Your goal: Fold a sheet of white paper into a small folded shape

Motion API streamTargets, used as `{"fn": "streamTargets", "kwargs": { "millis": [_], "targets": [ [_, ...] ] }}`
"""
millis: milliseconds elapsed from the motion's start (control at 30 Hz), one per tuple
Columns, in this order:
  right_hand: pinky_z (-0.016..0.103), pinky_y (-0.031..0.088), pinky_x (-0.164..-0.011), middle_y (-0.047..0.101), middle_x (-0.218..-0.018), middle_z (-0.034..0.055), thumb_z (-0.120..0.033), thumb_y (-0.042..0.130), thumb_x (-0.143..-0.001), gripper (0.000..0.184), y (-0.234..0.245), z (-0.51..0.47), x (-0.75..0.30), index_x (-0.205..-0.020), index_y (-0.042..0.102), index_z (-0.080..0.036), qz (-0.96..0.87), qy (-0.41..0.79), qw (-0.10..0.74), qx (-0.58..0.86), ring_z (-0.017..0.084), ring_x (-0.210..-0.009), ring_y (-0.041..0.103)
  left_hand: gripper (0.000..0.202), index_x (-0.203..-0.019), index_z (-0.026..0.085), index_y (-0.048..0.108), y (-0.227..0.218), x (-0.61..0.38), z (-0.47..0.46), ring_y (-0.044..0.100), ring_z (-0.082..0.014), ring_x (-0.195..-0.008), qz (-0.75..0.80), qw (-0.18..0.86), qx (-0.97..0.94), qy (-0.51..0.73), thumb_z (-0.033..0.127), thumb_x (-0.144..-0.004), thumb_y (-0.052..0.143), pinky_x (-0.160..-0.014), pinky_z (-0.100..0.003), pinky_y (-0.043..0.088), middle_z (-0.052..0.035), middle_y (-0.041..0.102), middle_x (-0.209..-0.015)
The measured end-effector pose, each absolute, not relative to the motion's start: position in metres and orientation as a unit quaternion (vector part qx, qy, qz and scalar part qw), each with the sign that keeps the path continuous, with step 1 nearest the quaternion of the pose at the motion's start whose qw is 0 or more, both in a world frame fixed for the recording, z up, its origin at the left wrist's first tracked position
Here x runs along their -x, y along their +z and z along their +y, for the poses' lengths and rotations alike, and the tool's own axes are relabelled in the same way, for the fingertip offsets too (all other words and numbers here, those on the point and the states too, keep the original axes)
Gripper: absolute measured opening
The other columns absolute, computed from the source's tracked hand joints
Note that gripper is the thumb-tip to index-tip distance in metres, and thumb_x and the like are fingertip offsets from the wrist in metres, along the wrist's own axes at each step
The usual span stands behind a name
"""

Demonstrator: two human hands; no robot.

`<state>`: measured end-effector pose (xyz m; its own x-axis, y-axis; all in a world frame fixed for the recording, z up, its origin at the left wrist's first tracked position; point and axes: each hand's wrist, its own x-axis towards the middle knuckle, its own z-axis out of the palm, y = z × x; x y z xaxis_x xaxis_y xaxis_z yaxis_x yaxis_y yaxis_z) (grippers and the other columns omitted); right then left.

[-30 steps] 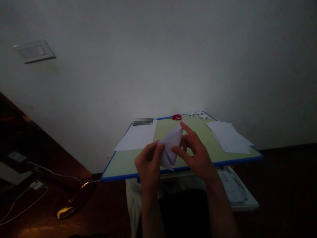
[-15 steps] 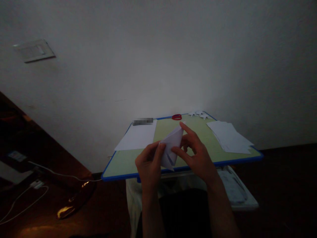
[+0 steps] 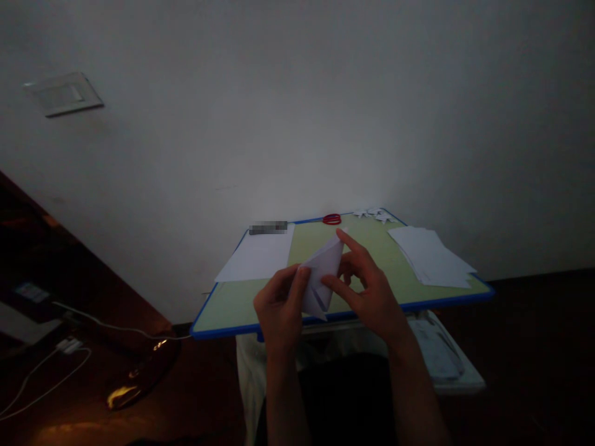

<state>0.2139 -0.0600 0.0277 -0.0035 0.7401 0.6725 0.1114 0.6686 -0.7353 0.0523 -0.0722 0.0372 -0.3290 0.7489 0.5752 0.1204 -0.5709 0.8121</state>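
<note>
Both hands hold a folded white paper (image 3: 322,272) in the air above the near edge of a small green table with a blue rim (image 3: 242,300). My left hand (image 3: 279,310) pinches the paper's lower left side between thumb and fingers. My right hand (image 3: 367,288) grips its right side, with the index finger stretched up along the pointed top fold. The paper is folded into a narrow, pointed shape.
On the table lie a white sheet (image 3: 260,254) at the left, a stack of white sheets (image 3: 430,257) at the right, red scissors (image 3: 331,218) and small folded paper pieces (image 3: 374,214) at the far edge. A white wall stands behind. Cables (image 3: 69,347) lie on the dark floor at the left.
</note>
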Motion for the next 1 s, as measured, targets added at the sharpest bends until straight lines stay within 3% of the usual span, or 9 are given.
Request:
{"fn": "streamTargets", "kwargs": {
  "millis": [200, 300, 400, 467, 567, 633, 700, 800, 1000],
  "targets": [
    [0.036, 0.057, -0.074, 0.066, -0.086, -0.0026, -0.038, 0.084, -0.092, 0.102, 0.027, -0.061, -0.21, -0.173, 0.021, -0.034, -0.621, 0.304, 0.658, 0.299, 0.02, -0.076, 0.062, 0.028, -0.088, 0.019, 0.085, 0.038, -0.052, -0.072, 0.076, -0.0187, -0.069, 0.415, 0.223, -0.54, 0.697, 0.047, -0.087, 0.085, -0.062, -0.025, 0.06, -0.0054, 0.083, -0.08],
    [0.034, 0.059, -0.075, 0.071, -0.093, 0.0003, -0.044, 0.084, -0.09, 0.084, 0.027, -0.06, -0.21, -0.162, 0.042, -0.03, -0.592, 0.345, 0.667, 0.293, 0.02, -0.079, 0.066, 0.028, -0.087, 0.019, 0.086, 0.038, -0.051, -0.072, 0.076, -0.0187, -0.067, 0.408, 0.24, -0.542, 0.695, 0.047, -0.086, 0.086, -0.062, -0.025, 0.06, -0.0054, 0.083, -0.079],
    [0.032, 0.059, -0.074, 0.076, -0.096, 0.004, -0.049, 0.083, -0.09, 0.043, 0.029, -0.059, -0.211, -0.122, 0.069, -0.024, -0.57, 0.38, 0.666, 0.295, 0.021, -0.084, 0.07, 0.025, -0.087, 0.019, 0.086, 0.038, -0.05, -0.072, 0.076, -0.0189, -0.069, 0.409, 0.25, -0.548, 0.685, 0.043, -0.085, 0.086, -0.063, -0.025, 0.061, -0.0055, 0.084, -0.08],
    [0.03, 0.059, -0.07, 0.076, -0.09, 0.004, -0.05, 0.081, -0.092, 0.03, 0.031, -0.06, -0.21, -0.099, 0.07, -0.023, -0.561, 0.383, 0.674, 0.291, 0.021, -0.082, 0.071, 0.023, -0.087, 0.019, 0.087, 0.038, -0.05, -0.073, 0.077, -0.019, -0.07, 0.411, 0.255, -0.555, 0.677, 0.042, -0.086, 0.085, -0.063, -0.025, 0.06, -0.0058, 0.084, -0.08],
    [0.03, 0.059, -0.068, 0.076, -0.094, 0.0034, -0.047, 0.074, -0.097, 0.027, 0.033, -0.06, -0.21, -0.111, 0.068, -0.026, -0.552, 0.358, 0.697, 0.284, 0.02, -0.081, 0.07, 0.024, -0.087, 0.018, 0.087, 0.039, -0.05, -0.074, 0.077, -0.0196, -0.07, 0.407, 0.266, -0.561, 0.67, 0.042, -0.086, 0.085, -0.062, -0.025, 0.06, -0.0063, 0.084, -0.079],
    [0.031, 0.06, -0.069, 0.073, -0.099, 0.0027, -0.043, 0.073, -0.099, 0.037, 0.031, -0.061, -0.212, -0.131, 0.06, -0.031, -0.551, 0.335, 0.713, 0.276, 0.02, -0.082, 0.07, 0.024, -0.087, 0.018, 0.086, 0.04, -0.05, -0.074, 0.076, -0.0197, -0.069, 0.406, 0.267, -0.562, 0.669, 0.042, -0.086, 0.085, -0.061, -0.025, 0.059, -0.0063, 0.083, -0.078],
    [0.032, 0.06, -0.073, 0.07, -0.103, 0.0019, -0.038, 0.076, -0.097, 0.044, 0.029, -0.062, -0.219, -0.137, 0.057, -0.035, -0.564, 0.311, 0.719, 0.261, 0.019, -0.085, 0.068, 0.023, -0.086, 0.018, 0.086, 0.041, -0.048, -0.074, 0.076, -0.0194, -0.068, 0.408, 0.258, -0.569, 0.666, 0.041, -0.087, 0.084, -0.062, -0.025, 0.059, -0.0059, 0.083, -0.078],
    [0.033, 0.058, -0.077, 0.068, -0.106, 0.0026, -0.031, 0.084, -0.092, 0.032, 0.025, -0.066, -0.238, -0.119, 0.068, -0.033, -0.629, 0.265, 0.685, 0.255, 0.019, -0.088, 0.066, 0.017, -0.084, 0.021, 0.087, 0.043, -0.039, -0.076, 0.077, -0.0194, -0.069, 0.413, 0.229, -0.614, 0.633, 0.037, -0.089, 0.082, -0.065, -0.025, 0.06, -0.0049, 0.084, -0.078],
    [0.035, 0.055, -0.073, 0.073, -0.095, 0.0035, -0.027, 0.087, -0.09, 0.017, 0.033, -0.081, -0.275, -0.097, 0.072, -0.027, -0.758, 0.224, 0.558, 0.252, 0.021, -0.086, 0.069, 0.015, -0.081, 0.025, 0.087, 0.048, -0.016, -0.085, 0.077, -0.0196, -0.065, 0.384, 0.172, -0.733, 0.535, 0.034, -0.091, 0.081, -0.065, -0.027, 0.061, -0.0039, 0.083, -0.074]
  ]
}}
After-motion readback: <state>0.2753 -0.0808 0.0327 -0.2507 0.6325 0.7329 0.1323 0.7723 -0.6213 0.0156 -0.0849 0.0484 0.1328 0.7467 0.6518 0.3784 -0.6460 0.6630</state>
